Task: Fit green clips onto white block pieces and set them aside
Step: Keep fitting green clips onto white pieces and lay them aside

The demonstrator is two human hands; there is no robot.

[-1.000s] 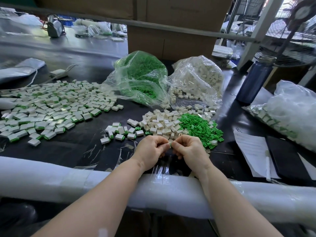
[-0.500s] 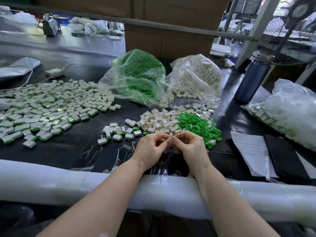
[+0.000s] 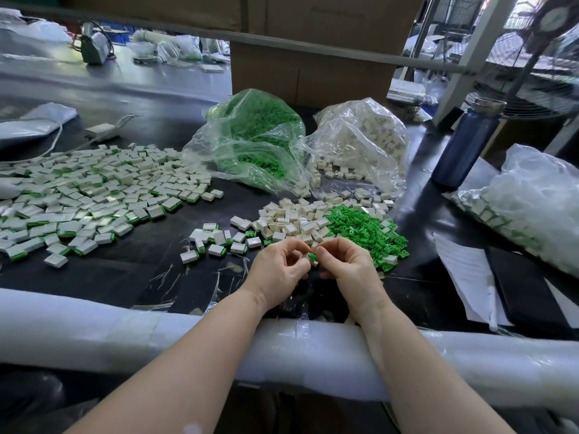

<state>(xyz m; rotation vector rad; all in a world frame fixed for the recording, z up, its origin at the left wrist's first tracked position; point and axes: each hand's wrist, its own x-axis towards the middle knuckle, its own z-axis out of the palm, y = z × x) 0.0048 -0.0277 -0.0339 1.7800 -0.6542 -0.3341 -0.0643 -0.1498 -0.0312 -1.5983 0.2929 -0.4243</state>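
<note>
Both hands curled, close together over the counter (image 3: 131, 274). Left hand (image 3: 277, 270) pinching a white block (image 3: 303, 257), right hand (image 3: 346, 267) pinching a green clip (image 3: 312, 256), just touching.

Both hands meet just in front of the green clip pile (image 3: 363, 233). The left hand (image 3: 279, 270) and right hand (image 3: 347, 267) have curled fingers, pinching a green clip (image 3: 311, 256) and a small white piece between their tips; the white piece is mostly hidden. Left of the pile, touching it, lies a heap of white blocks (image 3: 291, 220). Well left of the pile spread the finished pieces (image 3: 91, 195) on the dark surface (image 3: 125, 277). Behind the pile stand a bag of clips (image 3: 253, 142) and a bag of blocks (image 3: 366, 142).
</note>
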